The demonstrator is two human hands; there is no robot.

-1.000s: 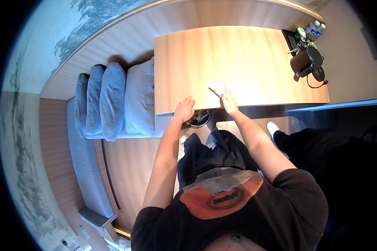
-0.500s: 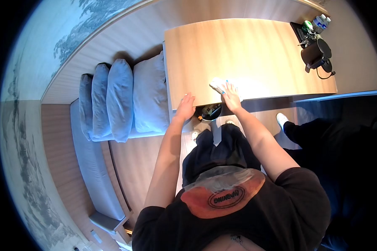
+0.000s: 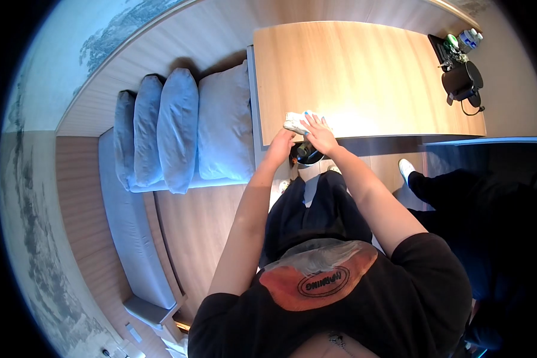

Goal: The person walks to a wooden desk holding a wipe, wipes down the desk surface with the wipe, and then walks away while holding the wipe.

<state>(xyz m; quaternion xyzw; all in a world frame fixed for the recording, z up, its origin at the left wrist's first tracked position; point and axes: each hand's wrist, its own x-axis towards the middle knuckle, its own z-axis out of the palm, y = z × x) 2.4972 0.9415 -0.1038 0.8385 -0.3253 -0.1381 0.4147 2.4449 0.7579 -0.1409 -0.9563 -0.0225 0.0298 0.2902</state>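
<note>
A bunched white cloth lies on the wooden table, close to its front edge. My right hand is pressed over the cloth's right part and holds it against the tabletop, blue nails showing. Beside the cloth's left end, my left hand is at the table's front edge. How its fingers close there is too small to make out. Just below the edge, between my hands, stands a dark bin with a bottle inside.
A black kettle, water bottles and small items on a dark tray stand at the table's right end. Grey cushions line the bench at left. Another person's leg and white shoe are at right.
My right hand has slid the white cloth left and slightly nearer the front edge. My left hand has moved right, beside the cloth. The view has shifted a little.
</note>
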